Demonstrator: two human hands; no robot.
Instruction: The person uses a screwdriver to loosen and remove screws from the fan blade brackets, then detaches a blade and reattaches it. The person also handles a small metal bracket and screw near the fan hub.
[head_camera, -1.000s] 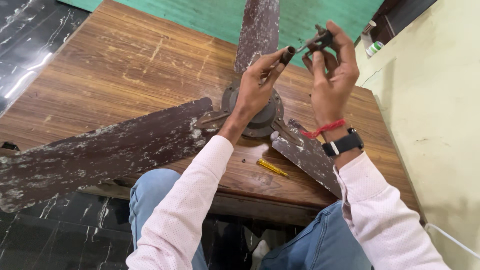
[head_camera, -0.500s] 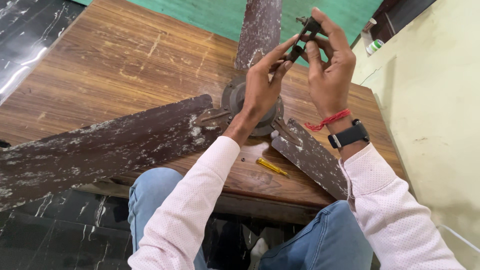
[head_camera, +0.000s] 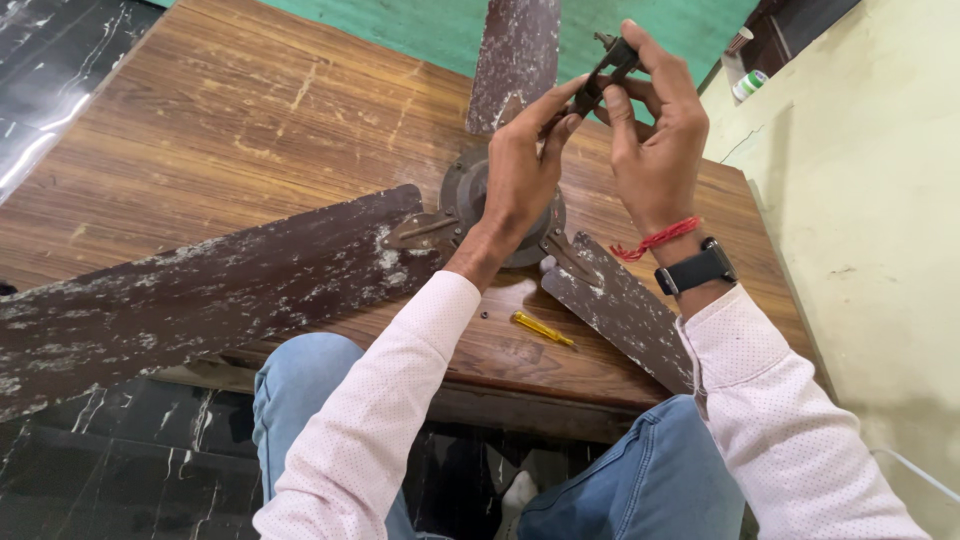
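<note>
Hands sit higher and a bit further right in view vs. half a sec ago; both were lower and closer to the fan hub a full sec back. Small dark metal tool (head_camera: 605, 70) has gone up with them, now near the top edge of frame, over the far side of the scratched brown wooden counter (head_camera: 230, 120) where it meets the green floor beyond.

Left hand (head_camera: 520, 175): forearm comes up from lower left in a pale pink sleeve, wrist over the round dark metal fan hub (head_camera: 465, 195), fingers stretched up and right, thumb and forefinger tips pinched on the lower end of the tool. Narrow grip, holding the tool.

Right hand (head_camera: 655, 140): forearm rises from lower right, red thread and black wristwatch (head_camera: 695, 270) at the wrist, palm facing left, fingers curled over the tool's upper end, thumb below it. Closed grip on the same tool, so it's held between both hands, clear of the counter.

On the counter: worn brown fan blades w/ peeling whitish patches, one long blade (head_camera: 190, 300) to the left, a short one under the right wrist, a third pointing away. Small yellow-handled screwdriver (head_camera: 540, 328) lies between the forearms, near the hub, untouched.
</note>
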